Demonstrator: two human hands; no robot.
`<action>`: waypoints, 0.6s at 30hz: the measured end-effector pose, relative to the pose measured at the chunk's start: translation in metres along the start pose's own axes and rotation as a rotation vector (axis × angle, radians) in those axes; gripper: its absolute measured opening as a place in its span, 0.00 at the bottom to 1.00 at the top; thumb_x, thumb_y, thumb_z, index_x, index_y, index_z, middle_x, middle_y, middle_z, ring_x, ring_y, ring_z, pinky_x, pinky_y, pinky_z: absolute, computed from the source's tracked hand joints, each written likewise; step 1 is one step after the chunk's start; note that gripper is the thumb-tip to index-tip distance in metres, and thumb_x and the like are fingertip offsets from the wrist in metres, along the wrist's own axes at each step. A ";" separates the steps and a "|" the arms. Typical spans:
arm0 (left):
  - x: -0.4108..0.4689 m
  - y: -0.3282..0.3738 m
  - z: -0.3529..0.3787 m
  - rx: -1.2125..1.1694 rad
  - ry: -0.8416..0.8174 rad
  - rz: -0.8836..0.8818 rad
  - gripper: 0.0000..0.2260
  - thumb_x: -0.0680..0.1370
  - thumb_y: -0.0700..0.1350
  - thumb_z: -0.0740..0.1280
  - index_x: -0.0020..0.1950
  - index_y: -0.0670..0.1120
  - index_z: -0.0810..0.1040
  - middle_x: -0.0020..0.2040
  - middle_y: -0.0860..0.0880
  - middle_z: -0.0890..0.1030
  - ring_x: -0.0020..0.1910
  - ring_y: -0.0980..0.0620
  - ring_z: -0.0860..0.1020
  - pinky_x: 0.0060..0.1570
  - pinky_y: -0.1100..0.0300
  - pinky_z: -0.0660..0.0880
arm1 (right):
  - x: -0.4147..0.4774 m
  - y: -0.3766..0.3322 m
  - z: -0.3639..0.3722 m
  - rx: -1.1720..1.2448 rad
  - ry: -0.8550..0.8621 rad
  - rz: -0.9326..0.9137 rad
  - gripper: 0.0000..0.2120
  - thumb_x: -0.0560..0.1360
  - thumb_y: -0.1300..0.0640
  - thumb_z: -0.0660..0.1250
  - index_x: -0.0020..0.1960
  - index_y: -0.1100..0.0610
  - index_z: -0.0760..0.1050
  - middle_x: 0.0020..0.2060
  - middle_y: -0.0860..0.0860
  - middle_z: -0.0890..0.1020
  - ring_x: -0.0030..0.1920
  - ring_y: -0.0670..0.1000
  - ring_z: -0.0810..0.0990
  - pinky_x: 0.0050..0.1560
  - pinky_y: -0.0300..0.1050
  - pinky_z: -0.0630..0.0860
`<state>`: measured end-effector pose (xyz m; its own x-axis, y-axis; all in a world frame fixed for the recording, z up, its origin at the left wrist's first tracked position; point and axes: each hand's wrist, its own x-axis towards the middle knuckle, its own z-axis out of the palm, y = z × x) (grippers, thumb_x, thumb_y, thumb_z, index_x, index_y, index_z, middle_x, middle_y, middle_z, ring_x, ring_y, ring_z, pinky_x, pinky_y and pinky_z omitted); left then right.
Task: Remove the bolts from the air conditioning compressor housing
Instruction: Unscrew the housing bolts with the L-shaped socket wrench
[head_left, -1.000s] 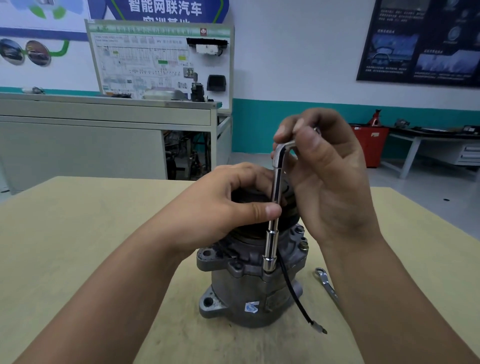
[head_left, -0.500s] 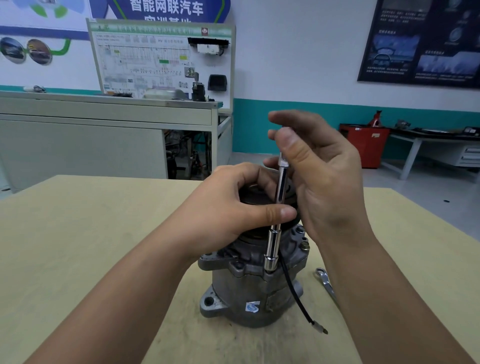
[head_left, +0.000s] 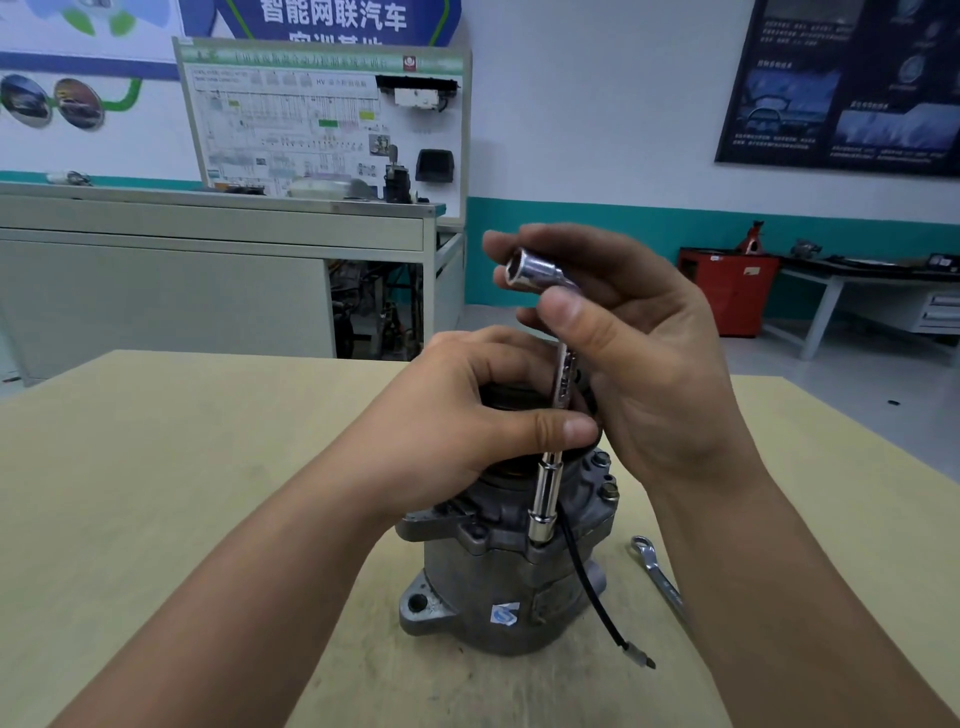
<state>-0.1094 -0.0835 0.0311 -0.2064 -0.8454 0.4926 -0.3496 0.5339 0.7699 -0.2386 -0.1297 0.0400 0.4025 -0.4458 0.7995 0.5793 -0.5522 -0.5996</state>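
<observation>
"智能网联汽车" on blue wall banner (head_left: 332, 18)

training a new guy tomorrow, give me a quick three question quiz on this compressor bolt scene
1. True or false: the lower socket of the chrome L-shaped socket wrench sits on the flange of the grey metal compressor housing.
2. Which hand holds the wrench's upper bent end? A. left hand B. right hand
3. Fill in: the silver flat spanner lies on the pale wooden table to the housing's ____.

Key: 1 true; 2 B; 3 right.
</observation>
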 end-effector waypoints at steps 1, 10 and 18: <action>0.000 0.000 0.000 0.005 0.002 0.002 0.10 0.63 0.50 0.72 0.41 0.46 0.84 0.47 0.52 0.82 0.49 0.55 0.81 0.55 0.58 0.76 | 0.000 0.000 0.000 0.033 0.007 -0.003 0.12 0.70 0.67 0.65 0.52 0.58 0.78 0.48 0.50 0.84 0.51 0.47 0.82 0.51 0.37 0.75; 0.000 0.002 -0.003 0.042 -0.007 -0.013 0.11 0.63 0.50 0.71 0.41 0.46 0.82 0.50 0.49 0.81 0.50 0.55 0.79 0.55 0.60 0.74 | 0.001 -0.005 0.005 0.229 0.094 0.020 0.09 0.62 0.56 0.70 0.41 0.57 0.77 0.33 0.51 0.79 0.36 0.47 0.78 0.43 0.40 0.76; -0.001 0.000 -0.005 0.021 0.002 -0.064 0.18 0.64 0.50 0.77 0.47 0.40 0.82 0.49 0.47 0.80 0.51 0.48 0.80 0.57 0.49 0.74 | 0.003 -0.002 -0.004 0.330 0.218 0.086 0.08 0.70 0.64 0.61 0.38 0.58 0.78 0.38 0.51 0.79 0.40 0.47 0.78 0.43 0.44 0.75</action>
<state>-0.1048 -0.0827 0.0323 -0.1811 -0.8776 0.4439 -0.3809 0.4787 0.7910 -0.2410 -0.1327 0.0433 0.3204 -0.6391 0.6992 0.7607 -0.2663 -0.5920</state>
